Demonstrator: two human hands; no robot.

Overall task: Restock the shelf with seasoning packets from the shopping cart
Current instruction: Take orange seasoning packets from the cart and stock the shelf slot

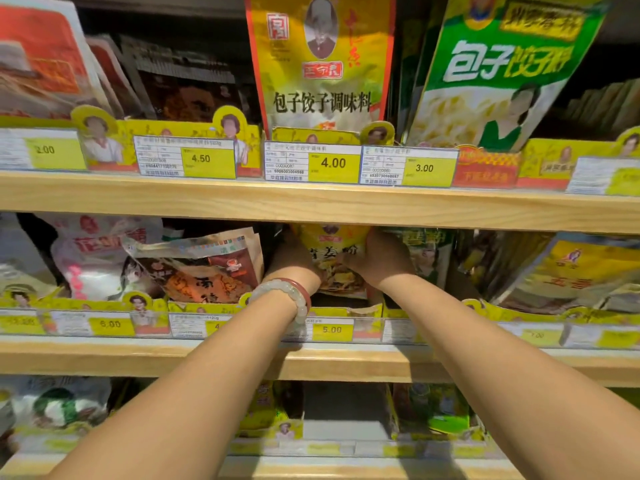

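A yellow seasoning packet [335,258] stands upright in the middle shelf's centre slot, just under the wooden shelf board [311,202] above it. My left hand [292,259] grips its left edge; a bead bracelet and a red bangle circle that wrist. My right hand [379,259] grips its right edge. Both arms reach in from below. The packet's top is hidden behind the upper shelf board. No shopping cart is in view.
Brown packets [204,268] and white bags [93,258] fill the slots to the left, green [429,258] and yellow packets [571,271] the slots to the right. A yellow divider rail with price tags [331,330] fronts the shelf. More packets hang above and lie below.
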